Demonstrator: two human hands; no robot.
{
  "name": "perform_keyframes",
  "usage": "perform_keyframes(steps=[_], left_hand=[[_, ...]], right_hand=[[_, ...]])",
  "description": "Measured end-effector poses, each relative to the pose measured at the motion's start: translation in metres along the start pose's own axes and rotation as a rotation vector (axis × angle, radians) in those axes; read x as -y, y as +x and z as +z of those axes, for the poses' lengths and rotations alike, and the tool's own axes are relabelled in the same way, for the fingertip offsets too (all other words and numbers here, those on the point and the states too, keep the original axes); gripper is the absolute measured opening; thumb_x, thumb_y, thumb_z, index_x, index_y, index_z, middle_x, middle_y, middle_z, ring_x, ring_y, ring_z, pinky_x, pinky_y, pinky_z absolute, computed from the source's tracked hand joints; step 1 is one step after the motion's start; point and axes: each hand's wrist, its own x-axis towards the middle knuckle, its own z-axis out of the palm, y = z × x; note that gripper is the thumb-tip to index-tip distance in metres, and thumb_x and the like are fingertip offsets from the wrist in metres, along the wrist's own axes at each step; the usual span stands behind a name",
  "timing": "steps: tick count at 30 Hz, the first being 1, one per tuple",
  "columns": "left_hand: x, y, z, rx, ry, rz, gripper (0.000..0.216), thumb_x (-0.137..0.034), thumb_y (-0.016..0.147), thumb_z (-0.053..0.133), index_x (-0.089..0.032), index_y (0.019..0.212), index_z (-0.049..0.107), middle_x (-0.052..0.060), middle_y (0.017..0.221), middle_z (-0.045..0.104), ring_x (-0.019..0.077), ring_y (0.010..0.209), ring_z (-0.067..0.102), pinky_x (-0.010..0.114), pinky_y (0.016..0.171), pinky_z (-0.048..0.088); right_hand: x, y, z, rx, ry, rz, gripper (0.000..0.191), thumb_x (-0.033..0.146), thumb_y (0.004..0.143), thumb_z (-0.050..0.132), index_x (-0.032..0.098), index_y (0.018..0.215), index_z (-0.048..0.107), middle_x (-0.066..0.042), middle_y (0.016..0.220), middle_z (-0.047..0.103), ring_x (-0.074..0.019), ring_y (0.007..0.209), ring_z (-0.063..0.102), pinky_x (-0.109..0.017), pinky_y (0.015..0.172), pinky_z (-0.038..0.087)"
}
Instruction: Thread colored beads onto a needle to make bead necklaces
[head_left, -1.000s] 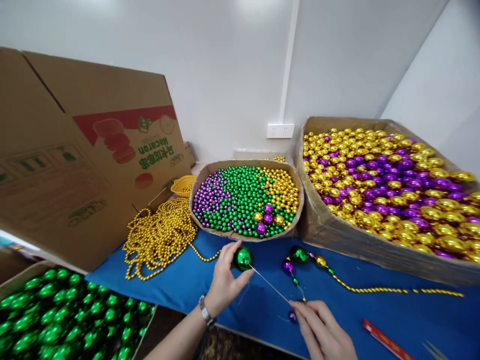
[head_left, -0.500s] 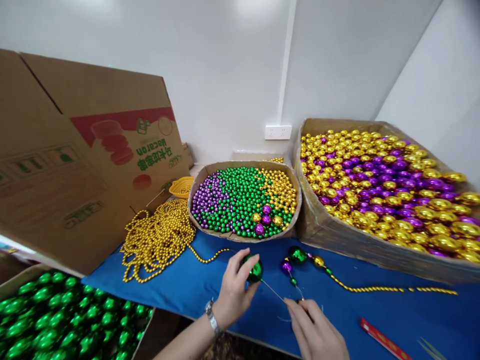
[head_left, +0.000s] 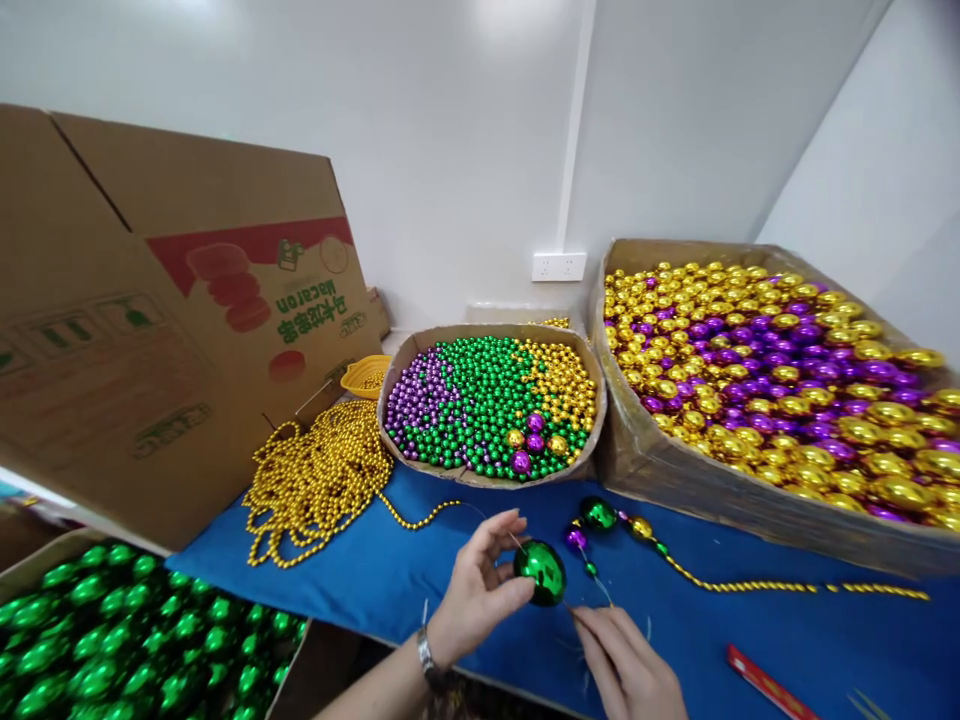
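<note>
A large shiny green bead (head_left: 541, 574) sits on a thin thread between my two hands. My left hand (head_left: 484, 580), wearing a watch-like bracelet, is curled at the bead's left side, its thumb against the bead. My right hand (head_left: 630, 655) pinches the thread just right of the bead. From the left hand the thread runs back to a gold bead string (head_left: 424, 520), joined to a heap of gold bead strings (head_left: 319, 485). Beyond my right hand lies a strung section with another green bead (head_left: 598, 514), a purple bead (head_left: 575, 538) and a gold bead (head_left: 640, 527).
A shallow carton (head_left: 491, 478) holds small purple, green and gold beads. To its right stands a large box (head_left: 637, 435) of gold and purple beads. Green beads (head_left: 97, 640) fill a box at lower left. A red strip-like object (head_left: 769, 685) lies on the blue cloth (head_left: 697, 640).
The large green bead has moved right along the thread, from within my left fingers to close by my right hand. My left hand has shifted slightly right and down.
</note>
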Motion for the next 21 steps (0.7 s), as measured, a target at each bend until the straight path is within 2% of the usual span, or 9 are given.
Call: perform_keyframes(steps=[4, 7, 10, 12, 16, 21], left_hand=[[-0.013, 0.019, -0.015, -0.115, 0.154, 0.095, 0.042, -0.03, 0.077, 0.065, -0.022, 0.117, 0.056, 0.011, 0.119, 0.057, 0.0264, 0.108, 0.053, 0.038, 0.089, 0.045], [-0.027, 0.05, -0.035, -0.183, 0.564, 0.231, 0.027, -0.03, 0.082, 0.058, -0.02, 0.107, 0.061, 0.009, 0.103, 0.064, 0.0228, 0.094, 0.058, 0.036, 0.084, 0.046], [-0.035, 0.088, -0.051, -0.089, 1.122, 0.261, 0.021, -0.023, 0.085, 0.05, -0.021, 0.102, 0.062, 0.008, 0.096, 0.065, 0.0216, 0.089, 0.058, 0.035, 0.083, 0.045], [-0.037, 0.112, -0.055, -0.012, 1.334, 0.213, 0.019, -0.018, 0.082, 0.052, -0.02, 0.097, 0.063, 0.008, 0.091, 0.065, 0.0226, 0.091, 0.057, 0.036, 0.084, 0.043], [-0.031, 0.141, -0.051, 0.063, 1.481, 0.148, 0.016, -0.013, 0.076, 0.056, -0.019, 0.089, 0.063, 0.009, 0.085, 0.063, 0.0251, 0.091, 0.056, 0.038, 0.082, 0.043], [-0.025, 0.149, -0.042, 0.095, 1.623, 0.109, 0.016, -0.012, 0.077, 0.054, -0.018, 0.09, 0.062, 0.011, 0.089, 0.06, 0.0252, 0.091, 0.053, 0.036, 0.075, 0.045]], right_hand=[[-0.004, -0.002, -0.001, -0.022, 0.007, 0.031, 0.026, 0.034, 0.094, 0.038, 0.021, 0.094, 0.06, -0.006, 0.083, 0.065, -0.0152, 0.075, 0.066, -0.021, 0.066, 0.054], [-0.006, -0.004, -0.001, -0.052, -0.003, 0.034, 0.024, 0.034, 0.094, 0.039, 0.021, 0.091, 0.059, -0.006, 0.082, 0.065, -0.0153, 0.074, 0.066, -0.021, 0.067, 0.054], [-0.005, -0.002, -0.002, -0.067, -0.004, 0.025, 0.022, 0.033, 0.094, 0.039, 0.021, 0.091, 0.058, -0.005, 0.082, 0.064, -0.0145, 0.074, 0.066, -0.02, 0.066, 0.053], [-0.003, 0.0, -0.003, -0.068, 0.005, 0.024, 0.021, 0.032, 0.094, 0.039, 0.022, 0.092, 0.058, -0.005, 0.082, 0.064, -0.014, 0.073, 0.066, -0.018, 0.064, 0.053], [0.001, 0.005, -0.008, -0.063, 0.017, 0.031, 0.021, 0.03, 0.094, 0.038, 0.022, 0.091, 0.057, -0.004, 0.081, 0.064, -0.0138, 0.072, 0.066, -0.018, 0.061, 0.053], [0.002, 0.006, -0.011, -0.083, 0.011, 0.049, 0.021, 0.031, 0.094, 0.038, 0.023, 0.089, 0.057, -0.004, 0.081, 0.064, -0.0135, 0.07, 0.066, -0.018, 0.061, 0.052]])
